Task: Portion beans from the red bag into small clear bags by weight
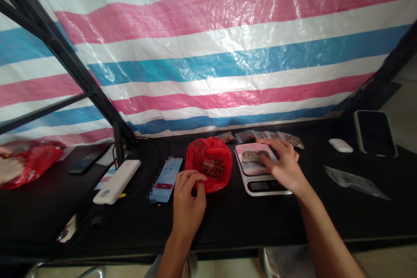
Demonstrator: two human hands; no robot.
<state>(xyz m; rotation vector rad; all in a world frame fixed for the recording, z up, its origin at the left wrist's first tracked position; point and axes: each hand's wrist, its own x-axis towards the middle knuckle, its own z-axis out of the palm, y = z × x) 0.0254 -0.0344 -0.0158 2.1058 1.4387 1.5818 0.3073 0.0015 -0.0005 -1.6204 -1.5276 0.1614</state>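
A red plastic bag [226, 156] stands with its mouth spread, holding small brown pieces [211, 169] whose kind I cannot make out. My left hand [189, 195] is at its near left rim, fingers curled against the plastic. To the right lies a white kitchen scale [246, 178] with a pinkish top and a dark display. A small filled clear bag [254, 155] rests on its plate. My right hand [285, 163] reaches over the scale, thumb and index finger around the small bag's right end.
Several filled small bags [289, 140] lie behind the scale. An empty clear bag [356, 182], a white earbud case [340, 145] and a propped dark-screened device [375, 133] are at right. Left are a lit phone [167, 180], a white power bank [117, 182] and another person's hand [9, 170].
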